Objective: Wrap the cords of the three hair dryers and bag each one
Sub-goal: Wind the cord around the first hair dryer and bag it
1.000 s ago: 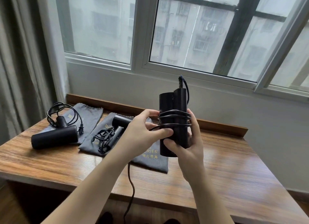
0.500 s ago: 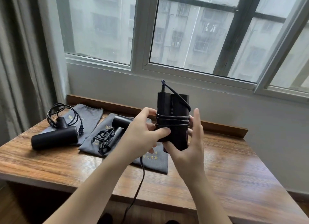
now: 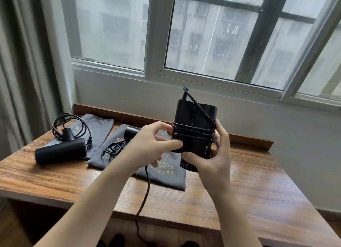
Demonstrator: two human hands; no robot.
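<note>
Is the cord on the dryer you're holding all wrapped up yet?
Not yet. A few loops circle the held dryer, but the cord hangs below the table.

Black hair dryer [image 3: 193, 128] upright, cord [image 3: 193, 131] wound round (partly).

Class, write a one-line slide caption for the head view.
Both hands, left hand and right hand, hold a hair dryer upright above the wooden table, its cord partly wrapped.

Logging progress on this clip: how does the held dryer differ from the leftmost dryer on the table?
The held dryer is upright in both hands, cord wound tightly around its body. The leftmost dryer lies on its side on a grey bag, cord loosely looped. Both are black.
</note>
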